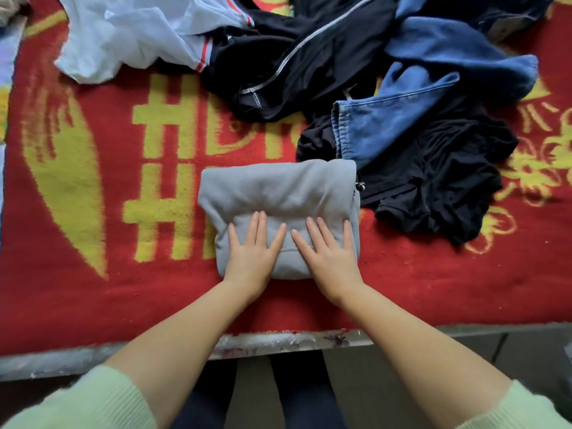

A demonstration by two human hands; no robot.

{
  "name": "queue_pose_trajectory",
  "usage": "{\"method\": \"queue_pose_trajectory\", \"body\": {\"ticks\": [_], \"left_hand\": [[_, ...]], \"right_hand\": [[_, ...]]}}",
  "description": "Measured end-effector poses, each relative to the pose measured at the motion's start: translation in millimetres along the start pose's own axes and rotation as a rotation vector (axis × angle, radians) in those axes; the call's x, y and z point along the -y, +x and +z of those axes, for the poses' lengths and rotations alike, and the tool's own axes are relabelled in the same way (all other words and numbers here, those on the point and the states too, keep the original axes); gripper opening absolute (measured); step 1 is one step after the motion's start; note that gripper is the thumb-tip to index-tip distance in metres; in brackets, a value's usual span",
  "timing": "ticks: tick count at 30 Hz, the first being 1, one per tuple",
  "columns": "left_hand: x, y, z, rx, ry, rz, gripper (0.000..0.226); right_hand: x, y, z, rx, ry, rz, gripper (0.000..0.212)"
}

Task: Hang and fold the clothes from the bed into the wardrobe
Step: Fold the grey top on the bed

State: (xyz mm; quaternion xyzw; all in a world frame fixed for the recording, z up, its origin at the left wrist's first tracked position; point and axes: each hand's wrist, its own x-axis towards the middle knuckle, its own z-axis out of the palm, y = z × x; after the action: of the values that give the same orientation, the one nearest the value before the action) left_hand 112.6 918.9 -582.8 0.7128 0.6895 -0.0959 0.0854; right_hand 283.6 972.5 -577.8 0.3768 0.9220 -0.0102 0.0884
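Observation:
A grey garment (272, 187), folded into a compact rectangle, lies on the red and yellow bed blanket (108, 187) near the front edge. My left hand (252, 252) presses flat on its near left part with straight, spread fingers. My right hand (328, 252) lies flat on its near right part in the same way. Behind it is a loose heap: a black garment with a grey zip (297, 63), blue jeans (402, 113), a black garment (442, 181) and a pale blue shirt with red trim (133, 35).
The bed's front edge (278, 342) runs across below my wrists, and my legs stand against it. Grey floor tiles (495, 345) show at the lower right. The wardrobe is out of view.

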Motion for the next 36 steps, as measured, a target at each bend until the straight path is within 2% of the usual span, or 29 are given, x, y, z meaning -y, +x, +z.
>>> {"method": "queue_pose_trajectory", "body": {"ticks": [3,6,9,12,14,18,22,27,31,36], "left_hand": [[-0.1,-1.0,-21.6,0.069,0.007,-0.044,0.084],[3.8,-7.7,-41.0,0.058,-0.096,-0.087,0.099],[7.9,-18.3,-60.9,-0.044,-0.183,-0.153,0.106],[11.5,-23.4,-93.9,-0.059,-0.283,-0.233,0.079],[13.1,-21.9,-119.9,-0.014,-0.371,-0.277,0.060],[23.2,-45.7,-162.1,-0.017,-0.401,-0.391,0.052],[41.6,-101.5,-176.5,-0.052,-0.444,-0.554,0.051],[69.4,-201.0,-182.4,-0.057,-0.413,-0.764,0.057],[78.8,-304.9,-179.9,-0.047,-0.451,-0.925,0.058],[45.1,-468.2,-153.0,-0.085,-0.424,-1.150,0.060]], "right_hand": [[-4.8,13.4,-27.6,0.053,0.079,0.024,0.050],[-11.7,26.3,-65.2,0.235,0.153,0.026,0.049],[-20.3,38.7,-111.3,0.231,0.181,-0.002,0.051],[-25.4,50.2,-156.2,0.263,0.120,-0.117,0.043],[-28.2,56.2,-178.1,0.295,0.043,-0.153,0.038],[-11.4,67.9,-223.4,0.360,-0.010,-0.256,0.042],[37.3,73.2,-262.1,0.377,-0.089,-0.440,0.047],[131.5,59.9,-282.9,0.362,-0.154,-0.660,0.049],[218.6,17.6,-301.2,0.307,-0.153,-0.851,0.055],[342.7,-87.2,-299.6,0.253,-0.180,-1.084,0.055]]}}
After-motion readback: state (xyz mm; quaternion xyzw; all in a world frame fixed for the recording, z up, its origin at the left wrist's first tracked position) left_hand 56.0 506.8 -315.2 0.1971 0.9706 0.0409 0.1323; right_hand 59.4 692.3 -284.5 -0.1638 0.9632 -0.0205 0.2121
